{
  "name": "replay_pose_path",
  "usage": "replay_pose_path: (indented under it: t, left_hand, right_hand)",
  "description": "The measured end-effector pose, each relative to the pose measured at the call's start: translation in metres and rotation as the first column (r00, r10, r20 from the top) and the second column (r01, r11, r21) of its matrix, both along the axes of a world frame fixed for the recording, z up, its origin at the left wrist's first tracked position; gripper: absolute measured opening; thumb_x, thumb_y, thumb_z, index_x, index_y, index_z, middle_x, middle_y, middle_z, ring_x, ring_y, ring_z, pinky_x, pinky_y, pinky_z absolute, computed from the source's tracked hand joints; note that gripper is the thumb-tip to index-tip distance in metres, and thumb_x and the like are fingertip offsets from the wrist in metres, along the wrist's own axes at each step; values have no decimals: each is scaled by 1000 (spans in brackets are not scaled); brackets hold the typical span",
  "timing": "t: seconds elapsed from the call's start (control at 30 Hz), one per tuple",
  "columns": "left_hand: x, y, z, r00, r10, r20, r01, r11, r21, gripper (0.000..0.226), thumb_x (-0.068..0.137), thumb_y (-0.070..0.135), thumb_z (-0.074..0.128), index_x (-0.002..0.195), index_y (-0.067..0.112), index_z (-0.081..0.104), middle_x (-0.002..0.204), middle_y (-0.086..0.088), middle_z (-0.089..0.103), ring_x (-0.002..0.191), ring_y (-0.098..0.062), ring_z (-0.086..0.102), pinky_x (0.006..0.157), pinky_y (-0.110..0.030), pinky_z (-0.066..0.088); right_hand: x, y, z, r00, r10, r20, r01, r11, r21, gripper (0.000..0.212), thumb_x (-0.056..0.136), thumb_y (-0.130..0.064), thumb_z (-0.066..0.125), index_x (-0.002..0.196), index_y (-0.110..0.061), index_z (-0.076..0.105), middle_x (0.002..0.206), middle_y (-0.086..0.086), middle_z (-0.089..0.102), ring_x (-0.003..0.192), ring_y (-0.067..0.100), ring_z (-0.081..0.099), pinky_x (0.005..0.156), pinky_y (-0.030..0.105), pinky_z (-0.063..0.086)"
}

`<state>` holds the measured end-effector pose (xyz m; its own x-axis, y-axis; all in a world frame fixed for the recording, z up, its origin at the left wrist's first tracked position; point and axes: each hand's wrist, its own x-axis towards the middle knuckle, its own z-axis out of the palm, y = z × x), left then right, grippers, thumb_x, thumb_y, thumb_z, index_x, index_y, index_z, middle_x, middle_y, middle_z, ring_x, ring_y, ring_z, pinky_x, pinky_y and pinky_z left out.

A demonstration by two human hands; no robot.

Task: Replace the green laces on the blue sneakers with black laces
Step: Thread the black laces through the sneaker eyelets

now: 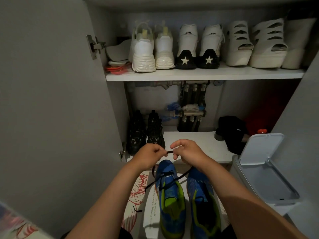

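Note:
Two blue sneakers with green lining stand side by side on a patterned mat, toes pointing away from me: the left sneaker (170, 195) and the right sneaker (202, 199). A black lace (165, 182) is threaded through the left sneaker's front eyelets, and its loose strands trail over the shoe and mat. My left hand (150, 155) and my right hand (188, 152) hover above the toes and pinch the two lace ends together between them. No green lace is visible.
An open shoe cabinet faces me, its door (51, 100) at the left. White shoes (198, 47) fill the upper shelf; black boots (145, 131) and a black cap (233, 131) sit on the lower one. A grey bin with raised lid (262, 163) stands at the right.

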<state>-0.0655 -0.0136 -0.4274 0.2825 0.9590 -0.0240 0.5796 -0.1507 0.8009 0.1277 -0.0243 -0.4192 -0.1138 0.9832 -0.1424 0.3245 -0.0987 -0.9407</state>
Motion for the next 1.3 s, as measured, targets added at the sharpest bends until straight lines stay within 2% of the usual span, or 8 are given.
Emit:
replay_pose_path:
  t: [0.17, 0.33, 0.5, 0.63, 0.77, 1.0, 1.17, 1.3]
  left_hand:
    - [-20, -1, 4, 930, 158, -333, -135, 986, 94, 26, 97, 44, 53, 76, 34, 64, 79, 10, 64, 79, -12, 61, 68, -28, 47]
    - [-23, -2, 6, 926, 165, -339, -154, 986, 61, 31, 95, 49, 55, 81, 25, 68, 79, 5, 65, 78, -15, 62, 72, -30, 50]
    - [-9, -3, -3, 980, 6, -197, -17, 998, -53, 30, 92, 44, 63, 70, 24, 66, 69, 10, 63, 70, -7, 59, 72, -32, 50]
    - [5, -3, -8, 981, -94, -170, 84, 994, -66, 31, 92, 45, 62, 67, 27, 67, 60, 12, 59, 58, -2, 52, 64, -29, 43]
    - [6, -3, -4, 979, -109, -173, 99, 993, -64, 37, 94, 39, 60, 58, 38, 66, 55, 16, 60, 49, 5, 48, 59, -25, 41]
    - [-10, -5, -1, 943, -12, -334, -17, 996, -83, 26, 98, 32, 53, 83, 21, 72, 85, 4, 70, 86, -16, 66, 83, -34, 54]
    - [-6, -5, -1, 915, 22, -402, -55, 996, -71, 30, 95, 40, 59, 84, 15, 73, 80, -1, 71, 81, -19, 67, 81, -36, 55]
    - [6, -7, -6, 943, -39, -330, 9, 996, -91, 29, 96, 37, 59, 78, 19, 72, 74, 3, 69, 70, -13, 64, 75, -34, 53]
  right_hand:
    - [23, 1, -14, 679, -26, 733, -9, 999, 44, 11, 85, -27, 69, 95, -23, 71, 99, -2, 69, 90, 18, 64, 73, 24, 46]
    - [33, 1, -10, 444, -93, 891, 115, 992, 47, 21, 84, -21, 66, 105, -16, 68, 105, 3, 69, 84, 18, 60, 66, 24, 44]
    - [17, -1, -13, 621, 137, 772, -156, 986, -50, 72, 82, -29, 64, 149, -34, 40, 150, 2, 42, 137, 26, 38, 112, 41, 31]
    - [-4, -4, -18, 914, 253, 316, -271, 963, 11, 59, 83, -15, 73, 139, -25, 57, 128, 3, 65, 114, 12, 61, 101, 33, 49]
    - [-4, -2, -16, 929, 240, 283, -265, 963, 53, 13, 85, -13, 73, 95, -19, 80, 78, 2, 76, 69, 10, 68, 75, 32, 57]
    - [9, 2, -18, 737, 9, 676, -60, 997, 52, 19, 86, -18, 62, 76, -24, 77, 77, -5, 71, 78, 17, 67, 72, 27, 54]
    - [11, 6, -22, 571, 57, 819, -67, 998, -23, 28, 88, -20, 62, 113, -22, 75, 114, 2, 71, 102, 22, 65, 89, 32, 53]
    - [3, 6, -23, 829, 233, 509, -241, 969, -51, 66, 84, -20, 75, 145, -27, 51, 131, -2, 61, 120, 17, 58, 100, 25, 46]
